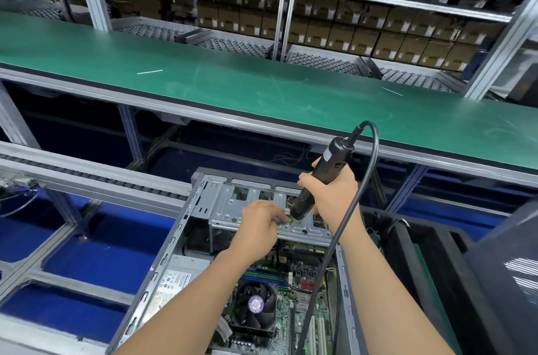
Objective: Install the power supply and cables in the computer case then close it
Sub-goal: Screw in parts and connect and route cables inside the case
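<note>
Your view bright, lit from overhead, soft sheen on the green conveyor belt [262, 86], streaked glare on the dark panel [512, 282] at your right, open computer case [177, 235] sharp and clearly lit, shelf uprights [500, 43] bowed by fisheye at the edges, far cardboard boxes [387, 43] blurred.

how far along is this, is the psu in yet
Done: the power supply sits in the open computer case. In hand: the right hand grips an electric screwdriver over the drive cage, left hand pinching its tip. Left: the case side is uncovered, so closing remains; cabling unclear.
</note>
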A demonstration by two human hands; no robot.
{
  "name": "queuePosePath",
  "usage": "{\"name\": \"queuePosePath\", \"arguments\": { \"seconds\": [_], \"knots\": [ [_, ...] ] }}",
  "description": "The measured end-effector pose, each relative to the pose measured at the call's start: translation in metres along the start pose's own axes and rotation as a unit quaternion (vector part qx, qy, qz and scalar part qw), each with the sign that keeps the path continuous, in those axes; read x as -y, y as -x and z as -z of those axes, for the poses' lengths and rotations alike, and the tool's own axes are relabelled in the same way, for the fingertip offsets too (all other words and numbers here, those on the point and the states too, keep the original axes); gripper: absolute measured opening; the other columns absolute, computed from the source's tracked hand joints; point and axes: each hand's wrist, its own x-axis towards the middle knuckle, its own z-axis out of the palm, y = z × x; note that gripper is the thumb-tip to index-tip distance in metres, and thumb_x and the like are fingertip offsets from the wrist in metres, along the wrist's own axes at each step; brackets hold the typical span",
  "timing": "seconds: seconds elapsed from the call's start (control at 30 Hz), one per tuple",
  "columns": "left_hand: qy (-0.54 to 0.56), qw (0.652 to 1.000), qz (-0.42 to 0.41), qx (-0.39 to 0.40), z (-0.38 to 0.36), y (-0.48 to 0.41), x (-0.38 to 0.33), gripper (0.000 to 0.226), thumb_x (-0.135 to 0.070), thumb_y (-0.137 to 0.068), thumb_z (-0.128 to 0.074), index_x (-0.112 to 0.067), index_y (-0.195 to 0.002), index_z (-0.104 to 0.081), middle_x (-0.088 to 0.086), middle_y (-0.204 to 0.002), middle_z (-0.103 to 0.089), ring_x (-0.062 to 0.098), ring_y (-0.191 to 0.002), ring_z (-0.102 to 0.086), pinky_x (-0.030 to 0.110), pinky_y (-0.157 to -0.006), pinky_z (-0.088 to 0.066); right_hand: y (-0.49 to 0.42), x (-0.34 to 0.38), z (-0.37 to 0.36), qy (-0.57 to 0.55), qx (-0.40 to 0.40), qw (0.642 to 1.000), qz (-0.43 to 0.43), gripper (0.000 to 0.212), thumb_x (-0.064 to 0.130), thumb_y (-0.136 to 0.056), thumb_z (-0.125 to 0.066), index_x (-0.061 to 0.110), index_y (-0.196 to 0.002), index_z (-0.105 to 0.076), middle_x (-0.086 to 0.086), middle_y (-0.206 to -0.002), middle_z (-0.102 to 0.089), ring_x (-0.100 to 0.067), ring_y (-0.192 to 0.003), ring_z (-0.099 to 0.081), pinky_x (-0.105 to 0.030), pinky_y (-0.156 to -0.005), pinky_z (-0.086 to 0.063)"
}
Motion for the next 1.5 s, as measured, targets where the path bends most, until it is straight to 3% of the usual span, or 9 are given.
{"name": "queuePosePath", "arguments": {
  "seconds": [0.13, 0.3, 0.47, 0.63, 1.07, 1.2, 1.3, 1.37, 1.5],
  "knots": [
    [-0.002, 1.000, -0.005, 0.008, 0.001, 0.001, 0.000, 0.041, 0.007, -0.089, -0.051, -0.021, -0.100, -0.080, -0.006, -0.115, -0.071, 0.017, -0.116, -0.053, 0.042, -0.105, -0.043, -0.001, -0.001, -0.002, 0.002, -0.006, 1.000, -0.001, 0.029, 0.019, -0.078, -0.084, 0.020, -0.094, -0.059, -0.012, -0.091, -0.070, -0.037, -0.086, -0.069, -0.056, -0.067, -0.062],
    [0.010, 1.000, -0.006, 0.003, 0.001, 0.002, 0.002, 0.017, -0.015, -0.092, -0.065, -0.026, -0.099, -0.076, -0.014, -0.111, -0.069, 0.011, -0.110, -0.053, 0.042, -0.101, -0.046, -0.005, -0.001, -0.001, -0.025, -0.004, 1.000, -0.002, 0.036, 0.027, -0.072, -0.083, 0.022, -0.100, -0.060, -0.008, -0.088, -0.072, -0.031, -0.073, -0.069, -0.032, -0.048, -0.055],
    [0.034, 0.999, -0.002, -0.019, 0.000, 0.001, 0.002, 0.012, -0.031, -0.087, -0.078, -0.022, -0.093, -0.077, -0.015, -0.110, -0.067, 0.010, -0.112, -0.054, 0.042, -0.102, -0.046, -0.008, -0.004, 0.000, -0.049, -0.010, 0.999, -0.002, 0.037, 0.025, -0.069, -0.086, 0.026, -0.095, -0.060, 0.012, -0.075, -0.067, -0.015, -0.061, -0.068, -0.028, -0.042, -0.052],
    [0.044, 0.999, 0.008, -0.013, 0.001, 0.000, 0.000, 0.013, -0.038, -0.089, -0.075, -0.024, -0.087, -0.075, -0.017, -0.113, -0.066, 0.010, -0.114, -0.054, 0.045, -0.103, -0.045, -0.010, -0.006, 0.002, -0.071, -0.010, 0.997, -0.004, 0.035, 0.026, -0.066, -0.085, 0.031, -0.090, -0.060, 0.001, -0.071, -0.066, -0.013, -0.044, -0.058, -0.026, -0.038, -0.047],
    [0.016, 0.999, 0.023, 0.022, 0.006, -0.004, -0.002, 0.008, -0.023, -0.089, -0.077, -0.021, -0.093, -0.083, -0.012, -0.119, -0.068, 0.009, -0.114, -0.055, 0.040, -0.106, -0.042, -0.006, -0.021, 0.000, -0.060, 0.003, 0.998, -0.005, 0.037, 0.026, -0.068, -0.084, 0.024, -0.097, -0.060, -0.002, -0.080, -0.068, -0.013, -0.061, -0.068, -0.028, -0.042, -0.051],
    [0.041, 0.999, 0.024, -0.007, 0.008, 0.008, -0.007, 0.036, 0.001, -0.086, -0.057, -0.023, -0.099, -0.080, -0.009, -0.120, -0.066, 0.008, -0.116, -0.053, 0.031, -0.101, -0.045, -0.007, -0.022, 0.000, -0.055, 0.007, 0.998, -0.005, 0.037, 0.025, -0.070, -0.083, 0.021, -0.099, -0.060, -0.007, -0.083, -0.069, -0.024, -0.065, -0.069, -0.029, -0.043, -0.052],
    [0.105, 0.969, 0.091, -0.205, -0.001, 0.028, -0.020, 0.031, -0.003, -0.081, -0.058, -0.030, -0.092, -0.067, -0.013, -0.102, -0.059, 0.001, -0.097, -0.053, 0.014, -0.079, -0.041, -0.007, -0.022, -0.001, -0.061, 0.012, 0.998, -0.010, 0.037, 0.024, -0.070, -0.083, 0.020, -0.099, -0.060, -0.010, -0.084, -0.069, -0.026, -0.063, -0.068, -0.029, -0.043, -0.052],
    [0.191, 0.921, 0.201, -0.273, -0.007, 0.037, -0.028, 0.022, -0.010, -0.083, -0.062, -0.028, -0.091, -0.055, -0.006, -0.095, -0.058, 0.006, -0.085, -0.056, 0.019, -0.070, -0.041, -0.007, -0.022, -0.001, -0.061, 0.014, 0.998, -0.011, 0.037, 0.023, -0.071, -0.083, 0.019, -0.100, -0.061, -0.010, -0.085, -0.069, -0.025, -0.065, -0.067, -0.029, -0.043, -0.052],
    [0.358, 0.838, 0.351, -0.218, -0.009, 0.041, -0.037, 0.016, -0.017, -0.091, -0.064, -0.017, -0.101, -0.052, 0.012, -0.088, -0.070, 0.031, -0.074, -0.071, 0.038, -0.065, -0.054, -0.006, -0.021, 0.000, -0.064, 0.012, 0.998, -0.013, 0.039, 0.025, -0.069, -0.083, 0.022, -0.100, -0.060, -0.009, -0.088, -0.069, -0.027, -0.070, -0.068, -0.029, -0.044, -0.053]
  ]
}}
